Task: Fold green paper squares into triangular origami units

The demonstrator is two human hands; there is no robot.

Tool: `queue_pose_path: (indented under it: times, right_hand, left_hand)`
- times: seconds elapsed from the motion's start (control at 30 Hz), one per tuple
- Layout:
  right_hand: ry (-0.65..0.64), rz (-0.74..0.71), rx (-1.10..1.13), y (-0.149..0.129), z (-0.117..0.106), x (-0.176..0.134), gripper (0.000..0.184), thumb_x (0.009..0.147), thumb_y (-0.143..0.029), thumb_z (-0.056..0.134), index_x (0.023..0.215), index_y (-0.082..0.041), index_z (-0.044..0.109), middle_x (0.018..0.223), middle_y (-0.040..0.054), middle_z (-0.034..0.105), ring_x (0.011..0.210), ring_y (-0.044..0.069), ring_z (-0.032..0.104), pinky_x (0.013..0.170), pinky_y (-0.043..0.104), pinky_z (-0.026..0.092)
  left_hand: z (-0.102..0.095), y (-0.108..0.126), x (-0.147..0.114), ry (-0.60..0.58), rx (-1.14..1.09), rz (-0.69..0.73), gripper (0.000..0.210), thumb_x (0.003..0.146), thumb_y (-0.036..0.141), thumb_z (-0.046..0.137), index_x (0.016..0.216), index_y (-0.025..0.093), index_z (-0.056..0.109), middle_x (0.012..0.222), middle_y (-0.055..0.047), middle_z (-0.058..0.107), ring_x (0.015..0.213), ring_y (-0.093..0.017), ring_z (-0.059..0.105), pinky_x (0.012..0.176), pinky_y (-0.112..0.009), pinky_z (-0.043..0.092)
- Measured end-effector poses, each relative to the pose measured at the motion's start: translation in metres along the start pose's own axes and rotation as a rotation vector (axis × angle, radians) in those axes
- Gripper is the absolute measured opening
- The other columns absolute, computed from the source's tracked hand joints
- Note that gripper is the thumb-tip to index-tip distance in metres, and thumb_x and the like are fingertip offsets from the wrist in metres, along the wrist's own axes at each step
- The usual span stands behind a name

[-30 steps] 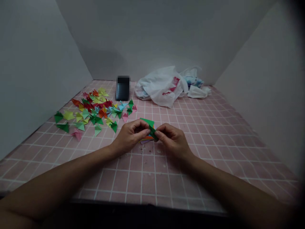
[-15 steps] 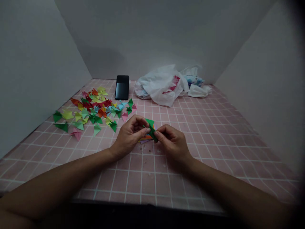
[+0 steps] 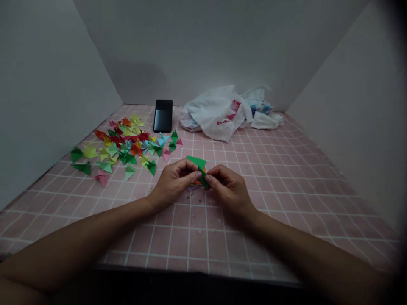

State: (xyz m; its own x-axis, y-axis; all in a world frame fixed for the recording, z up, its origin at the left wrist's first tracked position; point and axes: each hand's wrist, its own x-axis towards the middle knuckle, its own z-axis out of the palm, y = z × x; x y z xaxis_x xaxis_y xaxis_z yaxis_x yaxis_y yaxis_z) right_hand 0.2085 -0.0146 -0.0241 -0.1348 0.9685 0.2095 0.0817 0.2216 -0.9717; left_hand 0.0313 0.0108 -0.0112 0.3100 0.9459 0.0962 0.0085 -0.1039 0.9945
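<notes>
A small folded piece of green paper (image 3: 203,179) is pinched between both hands over the middle of the table. My left hand (image 3: 176,180) grips its left end with thumb and fingertips. Its right end is held by my right hand (image 3: 227,184), thumb on top and the other fingers curled under. Just beyond and below the fingers lies a stack of coloured paper sheets (image 3: 196,160), green on top, with orange and purple edges showing. Part of the stack is hidden by the hands and the folded paper.
Many folded paper cranes (image 3: 127,146) in several colours lie on the left. A black phone (image 3: 163,116) leans at the back. White plastic bags (image 3: 216,112) sit at the back right. Pale walls enclose the pink checked tablecloth (image 3: 273,178).
The fingers of my left hand have lowered and closed further over the green paper. More of the green top sheet of the stack now shows beyond them.
</notes>
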Motion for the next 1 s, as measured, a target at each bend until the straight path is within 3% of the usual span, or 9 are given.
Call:
queue_pose_path:
  times: [0.13,0.4,0.67,0.87,1.0]
  right_hand:
    - [0.006,0.029,0.113,-0.0001,0.0018,0.0004,0.012,0.085,-0.03,0.068,0.086,-0.022,0.059,0.077,-0.0008,0.059,0.07,0.014,0.055,0.065,0.028,0.045]
    - [-0.049,0.101,0.122,-0.0021,0.0004,0.0038,0.019,0.084,-0.033,0.069,0.074,-0.02,0.058,0.07,-0.002,0.055,0.064,0.012,0.047,0.061,0.027,0.04]
    - [-0.015,-0.017,-0.02,0.0011,0.0006,-0.0001,0.019,0.088,-0.028,0.065,0.073,-0.02,0.056,0.07,-0.0018,0.054,0.065,0.013,0.048,0.06,0.027,0.038]
    - [-0.026,-0.143,-0.184,0.0012,-0.0012,-0.0001,0.018,0.091,-0.022,0.062,0.075,-0.019,0.055,0.07,-0.0016,0.055,0.065,0.013,0.049,0.061,0.027,0.038]
    - [-0.049,-0.195,-0.282,0.0017,-0.0016,0.0001,0.016,0.091,-0.019,0.06,0.076,-0.02,0.056,0.071,-0.0012,0.057,0.065,0.013,0.05,0.062,0.028,0.038]
  left_hand:
    - [0.0,0.0002,-0.0002,0.003,0.009,-0.003,0.017,0.077,0.029,0.073,0.079,0.016,0.062,0.074,0.001,0.064,0.068,-0.012,0.06,0.066,-0.024,0.052]
    - [-0.0008,-0.0007,-0.0004,-0.006,0.035,0.037,0.013,0.077,0.025,0.072,0.078,0.016,0.063,0.074,0.0,0.063,0.068,-0.011,0.059,0.063,-0.023,0.05]
    - [0.0024,-0.0011,-0.0011,0.003,-0.082,0.01,0.019,0.075,0.024,0.076,0.078,0.017,0.059,0.074,0.002,0.061,0.069,-0.01,0.059,0.063,-0.021,0.05]
    - [0.0042,-0.0042,-0.0017,0.015,-0.268,-0.099,0.037,0.071,0.022,0.08,0.103,0.018,0.062,0.084,0.001,0.068,0.077,-0.011,0.065,0.071,-0.023,0.052]
    - [0.0049,0.0005,-0.0014,-0.008,-0.219,-0.205,0.024,0.073,0.031,0.079,0.084,0.013,0.067,0.074,0.001,0.065,0.066,-0.009,0.057,0.063,-0.022,0.045]
